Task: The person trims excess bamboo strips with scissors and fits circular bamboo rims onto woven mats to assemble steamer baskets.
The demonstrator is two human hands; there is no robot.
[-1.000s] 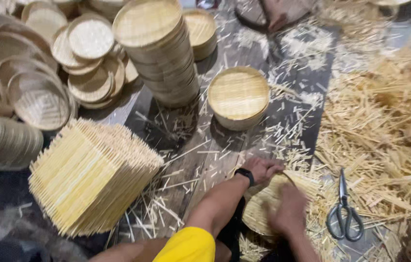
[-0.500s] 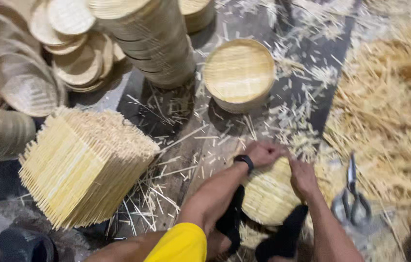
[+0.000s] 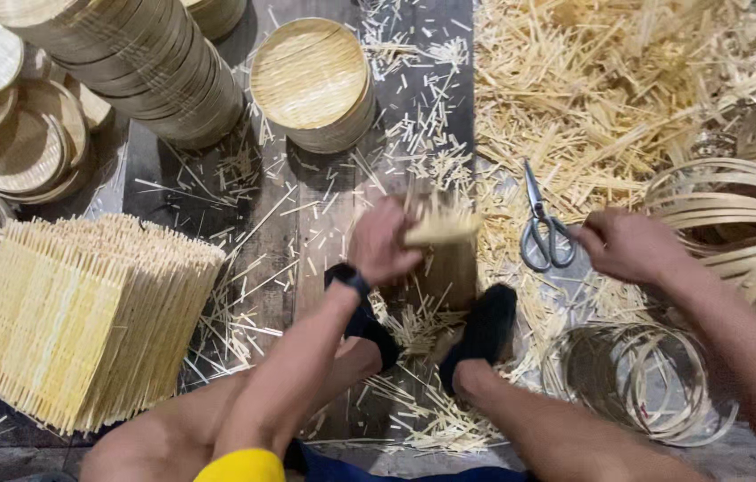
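Observation:
My left hand (image 3: 384,243), with a black band at the wrist, grips a blurred round woven bamboo tray (image 3: 443,230) by its edge above the floor, just ahead of my two black-socked feet (image 3: 483,332). My right hand (image 3: 623,244) is out to the right with fingers curled, its fingertips touching the grey handles of a pair of scissors (image 3: 542,225) that lies on the floor. The scissors rest at the edge of a big heap of bamboo offcuts (image 3: 627,98).
A stack of square bamboo slat mats (image 3: 83,312) sits at the left. Tall piles of round trays (image 3: 141,62) and a short pile (image 3: 313,85) stand at the back. Bamboo hoops (image 3: 641,379) lie at the right, more rings (image 3: 735,214) beyond. Splinters cover the dark floor.
The right hand left the tray and moved right to the scissors. The left hand has lifted the tray, now tilted and blurred. The camera moved closer and to the right.

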